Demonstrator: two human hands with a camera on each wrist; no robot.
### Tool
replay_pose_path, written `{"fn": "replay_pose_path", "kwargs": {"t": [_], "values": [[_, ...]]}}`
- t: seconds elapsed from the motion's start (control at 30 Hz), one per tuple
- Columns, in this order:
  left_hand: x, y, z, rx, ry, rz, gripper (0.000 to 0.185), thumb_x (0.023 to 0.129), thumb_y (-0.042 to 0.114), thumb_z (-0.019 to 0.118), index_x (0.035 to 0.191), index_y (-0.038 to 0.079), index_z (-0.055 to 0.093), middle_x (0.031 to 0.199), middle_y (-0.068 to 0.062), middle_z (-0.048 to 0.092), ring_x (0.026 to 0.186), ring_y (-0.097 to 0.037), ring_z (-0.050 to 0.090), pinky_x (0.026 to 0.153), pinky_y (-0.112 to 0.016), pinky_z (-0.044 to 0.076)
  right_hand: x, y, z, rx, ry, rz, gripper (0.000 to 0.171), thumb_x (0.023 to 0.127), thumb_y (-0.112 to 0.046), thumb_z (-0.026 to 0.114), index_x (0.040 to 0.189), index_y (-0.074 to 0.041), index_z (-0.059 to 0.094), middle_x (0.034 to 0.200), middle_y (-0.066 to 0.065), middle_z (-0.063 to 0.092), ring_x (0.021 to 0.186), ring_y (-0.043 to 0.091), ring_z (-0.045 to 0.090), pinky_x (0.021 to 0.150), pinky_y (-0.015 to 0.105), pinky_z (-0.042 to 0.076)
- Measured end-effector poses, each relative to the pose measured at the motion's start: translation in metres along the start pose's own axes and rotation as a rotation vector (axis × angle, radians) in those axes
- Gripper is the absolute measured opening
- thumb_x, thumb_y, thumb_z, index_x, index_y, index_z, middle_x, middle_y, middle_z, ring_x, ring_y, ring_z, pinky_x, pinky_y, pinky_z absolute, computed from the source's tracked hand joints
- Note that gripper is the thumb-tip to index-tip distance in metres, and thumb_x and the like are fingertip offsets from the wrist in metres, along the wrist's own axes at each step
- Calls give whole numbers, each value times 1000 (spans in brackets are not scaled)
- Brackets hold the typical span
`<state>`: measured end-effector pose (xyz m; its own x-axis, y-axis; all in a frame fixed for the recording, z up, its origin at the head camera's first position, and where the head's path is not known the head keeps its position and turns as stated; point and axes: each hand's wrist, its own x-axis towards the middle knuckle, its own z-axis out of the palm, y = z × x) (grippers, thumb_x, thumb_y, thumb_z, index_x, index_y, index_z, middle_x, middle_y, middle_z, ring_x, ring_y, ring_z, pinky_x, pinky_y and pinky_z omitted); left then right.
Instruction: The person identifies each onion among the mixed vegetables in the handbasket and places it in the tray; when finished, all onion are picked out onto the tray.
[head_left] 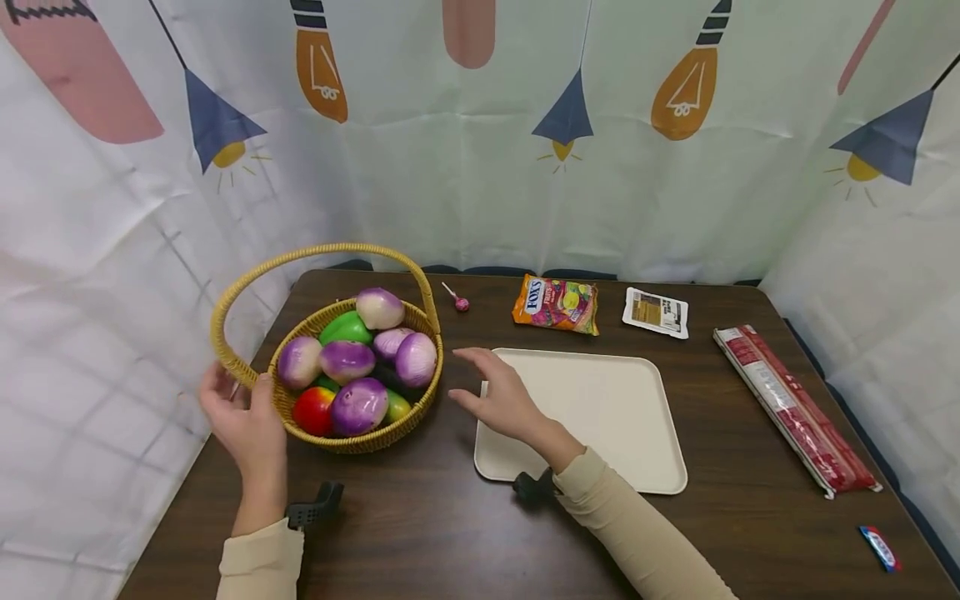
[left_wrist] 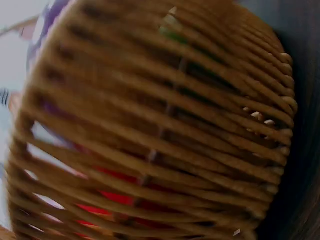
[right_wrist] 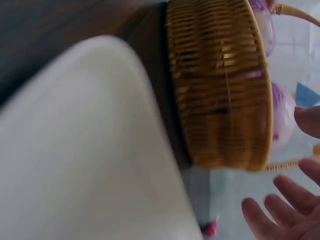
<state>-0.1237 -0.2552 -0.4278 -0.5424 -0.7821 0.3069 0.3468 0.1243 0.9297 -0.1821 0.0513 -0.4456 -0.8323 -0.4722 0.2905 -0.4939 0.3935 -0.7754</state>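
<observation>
Wicker basket point(head_left: 352, 437), round with a tall looped handle, brims with purple-white onions point(head_left: 360, 406); left hand point(head_left: 243, 421) touches its side with relaxed fingers, right hand point(head_left: 498, 398) hovers spread.

We hold our left hand point(head_left: 243, 421) near the tabletop's left edge, palm turned inward, fingers loosely spread and gripping nothing. Our right hand point(head_left: 498, 396) hovers toward the middle of the tabletop, fingers straight and relaxed. Both forearms, in beige sleeves, reach in from the near edge.
</observation>
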Motion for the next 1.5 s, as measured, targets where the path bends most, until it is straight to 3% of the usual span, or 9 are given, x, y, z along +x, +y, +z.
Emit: {"fn": "replay_pose_path", "kwargs": {"t": [0.07,0.13,0.37,0.57,0.73,0.87,1.07,1.2,1.5], "values": [[9,-16,-3,0,-47,-173,39,90,6,62,128,4,54,121,-4,56,116,-18,52,95,-19,42,11,-4,9,2,11,-9,62,85,-24,76,139,-7,50,139,8,50,125,27,52,96,42,49],[14,-29,-2,35,-55,-220,30,92,10,62,119,0,62,110,-2,65,106,-13,57,88,-16,44,20,-6,17,-15,13,-12,66,84,-28,77,141,-10,49,141,6,48,127,23,50,100,42,46],[15,-56,-3,239,18,-47,22,90,18,67,100,0,76,85,10,73,82,-4,61,74,-17,44,39,-5,33,-106,-44,57,84,79,-42,78,148,-16,40,144,5,46,130,23,46,103,43,42],[8,-57,-5,216,27,-6,22,89,19,68,98,1,76,85,7,73,81,-7,62,74,-18,46,41,-5,36,-125,19,37,92,75,-44,80,151,-16,35,142,6,48,126,25,43,96,43,45],[7,-58,-9,171,29,-17,22,90,17,68,101,-1,75,91,1,73,83,-10,63,76,-17,48,30,-10,23,49,91,-38,90,76,-36,78,151,-17,33,138,3,46,117,19,48,92,38,48],[6,-52,-10,164,16,2,23,90,16,68,102,-3,73,94,-5,74,85,-10,63,77,-18,48,18,-1,2,156,150,17,87,75,-27,79,149,-23,33,136,4,44,113,19,53,90,38,51],[0,-28,-5,157,10,53,22,89,10,65,100,-8,72,90,-6,74,80,-7,62,74,-18,47,0,39,-23,114,215,217,81,72,-16,80,142,-16,38,137,12,38,123,31,47,96,49,48],[0,-21,-4,172,13,54,21,89,9,64,99,-7,72,88,-2,74,78,-6,61,72,-16,46,-9,62,-30,118,209,324,76,73,-19,82,137,-12,41,138,15,40,125,36,46,97,53,46],[-1,-21,-2,183,-16,50,23,91,12,65,102,-7,71,95,-8,73,82,-5,62,76,-16,47,-10,80,-32,169,88,325,74,76,-18,83,137,-13,42,135,15,48,122,34,51,99,50,45]]}}
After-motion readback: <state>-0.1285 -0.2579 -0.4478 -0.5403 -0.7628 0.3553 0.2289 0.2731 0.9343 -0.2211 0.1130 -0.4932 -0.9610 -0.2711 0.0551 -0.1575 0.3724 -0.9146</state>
